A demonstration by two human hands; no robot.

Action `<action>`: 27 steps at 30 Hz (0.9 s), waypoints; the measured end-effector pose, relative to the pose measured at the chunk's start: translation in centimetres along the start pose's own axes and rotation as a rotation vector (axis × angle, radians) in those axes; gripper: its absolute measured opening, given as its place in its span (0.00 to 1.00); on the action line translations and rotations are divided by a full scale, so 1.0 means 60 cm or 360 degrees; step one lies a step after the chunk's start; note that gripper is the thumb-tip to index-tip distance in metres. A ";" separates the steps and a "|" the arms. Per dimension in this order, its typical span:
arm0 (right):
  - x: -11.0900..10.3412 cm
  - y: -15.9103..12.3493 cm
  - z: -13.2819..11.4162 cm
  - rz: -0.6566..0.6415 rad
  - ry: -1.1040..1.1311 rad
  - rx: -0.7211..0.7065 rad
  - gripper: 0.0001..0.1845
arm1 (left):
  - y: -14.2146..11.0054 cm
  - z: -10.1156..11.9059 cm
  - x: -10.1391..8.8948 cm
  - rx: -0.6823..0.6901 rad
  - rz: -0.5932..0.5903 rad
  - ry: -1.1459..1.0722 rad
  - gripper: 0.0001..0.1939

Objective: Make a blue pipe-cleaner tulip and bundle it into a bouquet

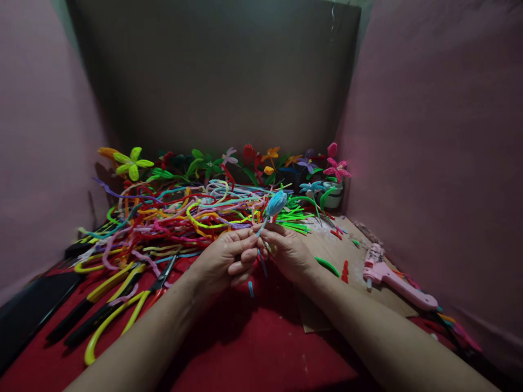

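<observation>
My left hand and my right hand meet above the red cloth, fingertips pinched together on the thin stem of a light blue pipe-cleaner bud. The fuzzy bud points up and to the right, above both hands. Short blue stem ends hang below my fingers. A tangled heap of coloured pipe cleaners lies just behind my hands.
Finished pipe-cleaner flowers line the back wall, some in a small white pot. A pink glue gun rests on cardboard at right. Yellow-handled pliers and scissors lie at left. Pink cloth walls close in both sides.
</observation>
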State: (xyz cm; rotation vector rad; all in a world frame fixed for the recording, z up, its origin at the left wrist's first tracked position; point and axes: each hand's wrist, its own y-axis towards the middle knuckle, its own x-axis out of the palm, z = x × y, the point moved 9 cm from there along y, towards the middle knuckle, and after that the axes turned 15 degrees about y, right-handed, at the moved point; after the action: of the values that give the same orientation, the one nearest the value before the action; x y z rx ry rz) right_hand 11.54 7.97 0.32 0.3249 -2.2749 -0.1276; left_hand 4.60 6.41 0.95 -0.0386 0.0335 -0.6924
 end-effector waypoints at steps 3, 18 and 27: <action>-0.012 -0.002 0.002 0.0135 0.0000 -0.0010 0.11 | -0.003 0.018 -0.022 0.0140 0.0408 0.0741 0.10; -0.009 -0.014 0.010 0.0240 -0.0085 -0.0008 0.11 | -0.030 0.060 -0.012 0.0629 0.0970 0.2310 0.12; 0.007 -0.006 0.009 0.0003 -0.0105 0.0047 0.12 | -0.008 0.023 -0.034 0.0143 0.0555 0.0553 0.11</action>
State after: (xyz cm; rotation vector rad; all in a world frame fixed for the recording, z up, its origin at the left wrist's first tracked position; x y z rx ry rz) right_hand 10.96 7.51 0.21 0.3383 -2.3446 -0.1049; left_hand 2.77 7.37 2.36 0.1712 0.3349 -0.3447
